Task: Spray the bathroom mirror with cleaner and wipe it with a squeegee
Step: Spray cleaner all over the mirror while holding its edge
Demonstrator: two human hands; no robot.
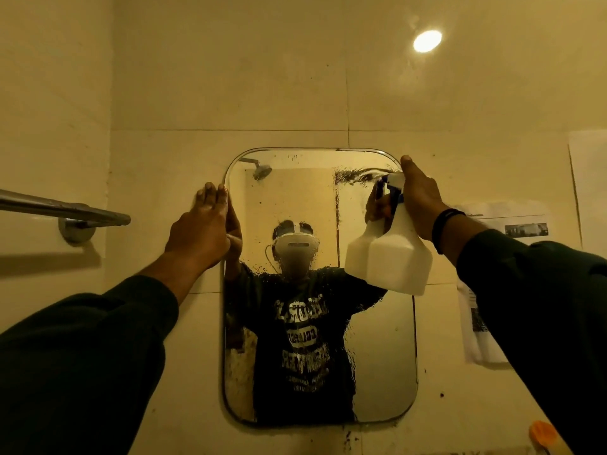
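A rounded rectangular mirror [377,356] hangs on the tiled wall, speckled with droplets across its upper and middle parts. My right hand [422,198] grips the neck of a white spray bottle [399,257] with a blue trigger head, held close to the mirror's upper right corner with the nozzle towards the glass. My left hand [200,228] lies flat with straight fingers against the mirror's upper left edge. No squeegee is in view. The mirror reflects a person in a dark printed shirt and both arms.
A metal towel bar [65,211] juts from the wall at left. Printed paper sheets [512,224] are stuck to the wall right of the mirror. An orange object [543,435] shows at the bottom right. A ceiling light glares on the tiles above.
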